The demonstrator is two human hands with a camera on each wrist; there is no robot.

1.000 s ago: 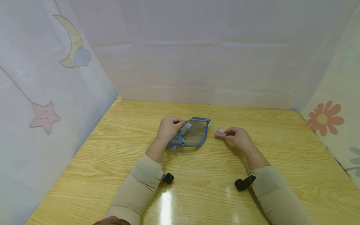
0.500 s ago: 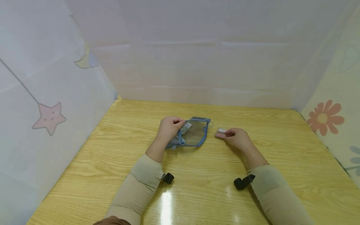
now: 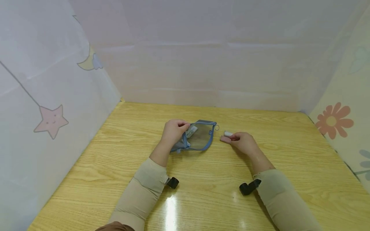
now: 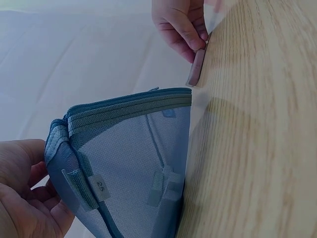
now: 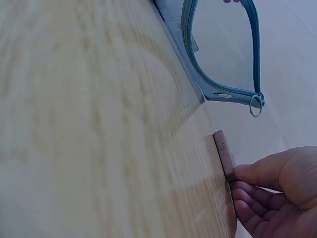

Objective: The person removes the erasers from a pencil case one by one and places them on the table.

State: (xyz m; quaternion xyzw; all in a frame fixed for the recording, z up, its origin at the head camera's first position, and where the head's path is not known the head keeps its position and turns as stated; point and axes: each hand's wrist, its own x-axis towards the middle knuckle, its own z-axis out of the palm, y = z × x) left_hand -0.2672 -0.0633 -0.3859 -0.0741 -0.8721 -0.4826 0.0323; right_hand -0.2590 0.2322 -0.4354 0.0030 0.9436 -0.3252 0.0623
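A blue mesh zip pouch [image 3: 199, 138] lies on the table, its zipped mouth spread toward the right. My left hand [image 3: 174, 131] pinches its upper edge between thumb and fingers. Through the mesh a pale item [image 3: 191, 131] shows inside. To the right of the pouch, my right hand [image 3: 244, 141] pinches a small pinkish bar [image 3: 225, 139] low at the tabletop; a small white piece [image 3: 228, 133] is beside the bar at the fingertips. In the right wrist view the bar [image 5: 224, 153] stands apart from the pouch's ring [image 5: 255, 105].
The wooden table [image 3: 202, 179] reaches back to a pale cloth backdrop [image 3: 185, 64]. Printed side cloths stand at left and right, with a star [image 3: 51, 122] and a flower [image 3: 332, 121]. A black wrist camera [image 3: 173, 183] sits on the left sleeve.
The pinkish bar and the white piece have spread slightly apart at my right fingertips, and my right hand has shifted a little toward me. My left hand and the pouch have stayed nearly still.
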